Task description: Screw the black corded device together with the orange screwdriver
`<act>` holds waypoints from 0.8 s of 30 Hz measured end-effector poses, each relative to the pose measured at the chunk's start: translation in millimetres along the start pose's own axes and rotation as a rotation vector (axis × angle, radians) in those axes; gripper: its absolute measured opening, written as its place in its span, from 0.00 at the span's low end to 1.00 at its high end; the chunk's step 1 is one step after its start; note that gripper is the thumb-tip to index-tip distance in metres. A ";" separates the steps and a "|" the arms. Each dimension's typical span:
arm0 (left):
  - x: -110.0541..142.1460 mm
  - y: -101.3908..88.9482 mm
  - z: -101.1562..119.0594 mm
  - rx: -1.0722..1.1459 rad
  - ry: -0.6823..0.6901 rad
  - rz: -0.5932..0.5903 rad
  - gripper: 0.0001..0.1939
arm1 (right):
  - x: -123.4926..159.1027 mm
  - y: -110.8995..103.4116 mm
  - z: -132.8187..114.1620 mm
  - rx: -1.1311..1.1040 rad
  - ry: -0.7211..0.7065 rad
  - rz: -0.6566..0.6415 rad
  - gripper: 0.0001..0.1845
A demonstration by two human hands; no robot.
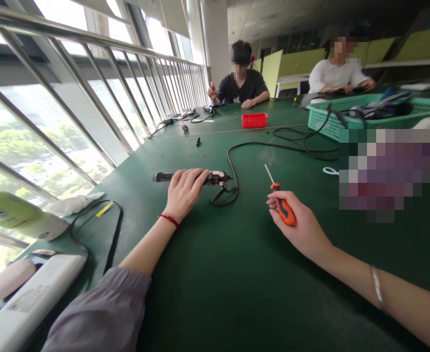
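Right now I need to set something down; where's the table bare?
Green table lies bare between left forearm and right forearm, and between screwdriver and black cord. Crowded: at left, with bottle and white box, and around the teal basket.

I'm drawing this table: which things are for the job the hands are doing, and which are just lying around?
Seem part of the job:
orange screwdriver, in the right hand
black device, under the left hand

Seem just lying around:
red tray
green basket
green bottle
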State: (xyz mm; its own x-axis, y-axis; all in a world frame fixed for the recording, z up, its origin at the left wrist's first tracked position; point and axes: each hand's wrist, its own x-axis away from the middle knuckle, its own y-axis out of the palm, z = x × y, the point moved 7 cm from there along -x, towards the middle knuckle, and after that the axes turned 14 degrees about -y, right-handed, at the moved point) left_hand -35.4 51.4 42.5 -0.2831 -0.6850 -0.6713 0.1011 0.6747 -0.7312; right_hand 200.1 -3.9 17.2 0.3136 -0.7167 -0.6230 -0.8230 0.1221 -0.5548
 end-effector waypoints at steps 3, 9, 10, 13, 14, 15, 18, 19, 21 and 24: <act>6.4 2.7 53.8 0.088 0.300 -0.066 0.21 | 0.1 -9.0 2.0 0.048 -0.002 0.117 0.16; 10.4 2.9 95.9 0.178 0.442 -0.162 0.23 | -0.6 0.9 1.7 0.095 -0.028 -0.011 0.20; 7.9 3.4 92.6 0.172 0.396 -0.155 0.23 | -0.1 5.0 3.8 0.107 -0.010 -0.061 0.21; -1.9 8.3 68.1 0.159 0.179 -0.135 0.21 | 1.9 11.5 9.3 0.148 0.036 -0.141 0.23; -5.0 10.8 55.1 0.160 0.087 -0.132 0.19 | 2.1 11.2 10.0 0.169 0.041 -0.140 0.23; -7.3 13.6 39.9 0.160 -0.009 -0.132 0.17 | 2.2 10.5 10.0 0.195 0.041 -0.136 0.23; -8.4 20.6 -15.8 0.115 -0.315 -0.116 0.18 | 2.5 9.4 9.8 0.231 0.052 -0.146 0.23; -6.7 23.8 -33.6 0.083 -0.388 -0.133 0.20 | 2.7 10.0 10.1 0.224 0.064 -0.161 0.23; -1.8 32.8 -62.3 0.042 -0.472 -0.220 0.22 | 2.8 11.0 11.1 0.199 0.088 -0.183 0.23; 3.5 43.4 -85.1 0.056 -0.492 -0.300 0.27 | 1.6 10.9 11.3 0.185 0.083 -0.189 0.23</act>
State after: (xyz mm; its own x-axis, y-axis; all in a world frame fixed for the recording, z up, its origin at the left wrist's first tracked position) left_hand -113.2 101.7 18.8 0.1680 -0.9002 -0.4019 0.1389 0.4252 -0.8944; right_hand 197.0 4.0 4.0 0.4072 -0.7914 -0.4559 -0.6504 0.0992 -0.7531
